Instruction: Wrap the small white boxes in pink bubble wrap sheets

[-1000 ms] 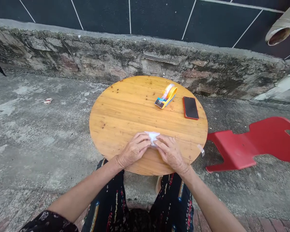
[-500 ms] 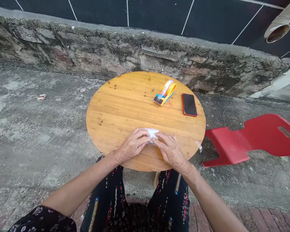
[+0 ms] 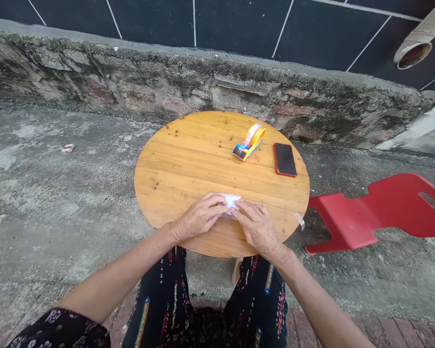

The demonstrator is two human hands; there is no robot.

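A small folded piece of white paper (image 3: 231, 202) lies near the front edge of the round wooden table (image 3: 188, 164). My left hand (image 3: 202, 215) grips its left side, fingers bent and pressed together. From the right, my right hand (image 3: 258, 223) pinches the paper's other side, thumb and fingertips close to those of the left. Parts of the paper are hidden beneath the fingers. Beyond the hands stands a yellow and blue tape dispenser (image 3: 250, 142) with a roll of clear tape.
A phone in a red case (image 3: 285, 159) lies at the table's right. A strip of clear tape (image 3: 300, 220) hangs from the right edge. Beside the table is a red plastic chair (image 3: 362, 217). A low stone wall (image 3: 188, 87) runs behind.
Both hands keep their hold on the paper, with hardly any finger movement. The whole view has shifted slightly, so the table appears a little lower and further right.
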